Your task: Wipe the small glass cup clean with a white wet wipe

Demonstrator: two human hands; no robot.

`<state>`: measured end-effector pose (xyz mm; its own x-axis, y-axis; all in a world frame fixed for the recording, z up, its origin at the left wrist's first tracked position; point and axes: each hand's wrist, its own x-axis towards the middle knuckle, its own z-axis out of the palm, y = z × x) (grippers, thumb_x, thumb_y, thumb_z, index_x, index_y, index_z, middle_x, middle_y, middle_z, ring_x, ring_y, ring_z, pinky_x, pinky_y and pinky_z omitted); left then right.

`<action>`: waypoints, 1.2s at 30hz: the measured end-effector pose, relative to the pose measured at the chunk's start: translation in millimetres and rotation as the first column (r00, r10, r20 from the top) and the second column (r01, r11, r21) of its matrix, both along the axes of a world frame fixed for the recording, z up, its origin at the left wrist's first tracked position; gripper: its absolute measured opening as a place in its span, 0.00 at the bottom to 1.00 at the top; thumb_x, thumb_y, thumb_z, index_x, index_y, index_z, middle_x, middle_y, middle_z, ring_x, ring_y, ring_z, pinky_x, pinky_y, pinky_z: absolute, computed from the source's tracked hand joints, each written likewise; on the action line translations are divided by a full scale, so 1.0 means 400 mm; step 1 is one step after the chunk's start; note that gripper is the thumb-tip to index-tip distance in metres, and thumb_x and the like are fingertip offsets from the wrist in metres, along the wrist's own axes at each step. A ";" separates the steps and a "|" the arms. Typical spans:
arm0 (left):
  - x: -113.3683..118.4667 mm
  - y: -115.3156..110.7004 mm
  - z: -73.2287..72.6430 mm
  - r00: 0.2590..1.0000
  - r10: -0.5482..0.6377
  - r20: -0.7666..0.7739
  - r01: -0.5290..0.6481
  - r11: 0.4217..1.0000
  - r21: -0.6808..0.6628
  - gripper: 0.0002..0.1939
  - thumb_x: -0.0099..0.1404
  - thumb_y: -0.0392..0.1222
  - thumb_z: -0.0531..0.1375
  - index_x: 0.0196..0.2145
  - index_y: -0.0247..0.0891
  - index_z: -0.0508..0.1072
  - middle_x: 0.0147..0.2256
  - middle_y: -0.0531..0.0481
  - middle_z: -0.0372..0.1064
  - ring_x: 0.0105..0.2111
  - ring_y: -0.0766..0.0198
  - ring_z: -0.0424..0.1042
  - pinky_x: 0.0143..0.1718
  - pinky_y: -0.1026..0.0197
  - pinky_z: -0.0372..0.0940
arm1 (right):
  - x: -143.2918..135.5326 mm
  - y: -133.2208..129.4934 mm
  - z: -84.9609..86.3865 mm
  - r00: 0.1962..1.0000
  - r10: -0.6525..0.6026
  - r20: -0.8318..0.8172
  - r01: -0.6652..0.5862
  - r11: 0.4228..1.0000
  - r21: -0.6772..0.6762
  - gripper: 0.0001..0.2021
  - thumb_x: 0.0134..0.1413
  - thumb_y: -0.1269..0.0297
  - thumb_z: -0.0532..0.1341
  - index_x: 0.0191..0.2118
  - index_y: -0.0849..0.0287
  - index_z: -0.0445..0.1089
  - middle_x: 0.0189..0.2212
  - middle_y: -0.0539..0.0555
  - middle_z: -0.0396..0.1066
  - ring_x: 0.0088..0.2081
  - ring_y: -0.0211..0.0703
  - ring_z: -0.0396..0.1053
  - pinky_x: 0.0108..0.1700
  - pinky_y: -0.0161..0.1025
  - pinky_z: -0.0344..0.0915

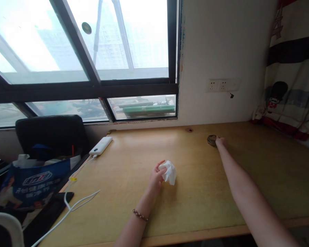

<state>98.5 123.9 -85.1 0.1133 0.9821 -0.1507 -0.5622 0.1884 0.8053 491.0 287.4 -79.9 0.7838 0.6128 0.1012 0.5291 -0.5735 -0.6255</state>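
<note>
My left hand [158, 174] is closed on a crumpled white tissue [170, 172], held over the middle of the wooden table [195, 192]. A braided bracelet [140, 215] circles that wrist. Farther off to the right, my outstretched right hand [221, 141] has its fingers closed at the edge of a small dark, round, dish-like object [211, 140], perhaps a glass ashtray, on the tabletop. Its exact kind is too small to make out, and my fingertips there are partly hidden.
A white power bank [101, 145] with a white cable [82, 200] lies along the table's left edge. Beyond that edge are a blue printed bag [38, 183] and a black chair [51, 132]. A window [128, 41], wall sockets [223, 84] and a curtain [293, 68] border the table.
</note>
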 end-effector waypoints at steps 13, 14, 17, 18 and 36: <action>0.005 -0.020 0.012 0.993 -0.119 -0.020 0.121 0.988 0.092 0.40 0.48 0.35 0.64 0.56 0.44 0.52 0.44 0.45 0.66 0.33 0.62 0.69 0.27 0.63 0.67 | -0.263 -0.187 0.019 0.930 0.335 -0.154 -0.258 0.890 0.375 0.24 0.49 0.54 0.55 0.50 0.62 0.61 0.44 0.64 0.64 0.44 0.50 0.63 0.43 0.44 0.59; 0.008 -0.022 0.014 0.991 -0.127 -0.039 0.130 0.986 0.099 0.41 0.48 0.35 0.63 0.57 0.45 0.50 0.45 0.44 0.65 0.33 0.62 0.69 0.26 0.64 0.66 | -0.330 -0.235 0.004 0.827 0.503 -0.251 -0.363 0.819 0.445 0.23 0.49 0.52 0.54 0.49 0.60 0.61 0.41 0.61 0.66 0.40 0.47 0.66 0.41 0.42 0.61; 0.019 -0.028 0.021 0.989 -0.111 -0.101 0.125 0.982 0.145 0.43 0.48 0.35 0.63 0.58 0.49 0.46 0.52 0.44 0.59 0.36 0.61 0.69 0.26 0.66 0.66 | -0.512 -0.379 -0.032 0.516 0.718 -0.467 -0.548 0.696 0.464 0.25 0.45 0.47 0.56 0.46 0.57 0.62 0.37 0.58 0.68 0.34 0.46 0.68 0.33 0.40 0.64; 0.021 -0.030 0.023 0.988 -0.100 -0.114 0.118 0.979 0.168 0.45 0.47 0.35 0.64 0.58 0.49 0.46 0.53 0.43 0.57 0.37 0.61 0.69 0.27 0.66 0.66 | -0.556 -0.418 -0.036 0.554 0.730 -0.400 -0.548 0.681 0.485 0.27 0.40 0.49 0.61 0.46 0.57 0.62 0.38 0.58 0.67 0.36 0.47 0.67 0.33 0.40 0.64; 0.010 -0.022 -0.017 0.944 -0.201 -0.262 0.206 0.979 -0.008 0.16 0.41 0.44 0.67 0.24 0.31 0.67 0.23 0.49 0.68 0.21 0.67 0.67 0.23 0.67 0.61 | -0.577 -0.468 -0.043 0.386 0.772 -0.506 -0.214 0.608 0.765 0.13 0.38 0.57 0.63 0.31 0.60 0.67 0.25 0.51 0.69 0.25 0.39 0.66 0.25 0.34 0.62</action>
<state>102.6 115.2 -91.8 0.2702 0.9453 -0.1828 -0.2837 0.2596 0.9231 260.1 100.1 -96.9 0.2622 0.9584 0.1128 -0.2348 0.1767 -0.9559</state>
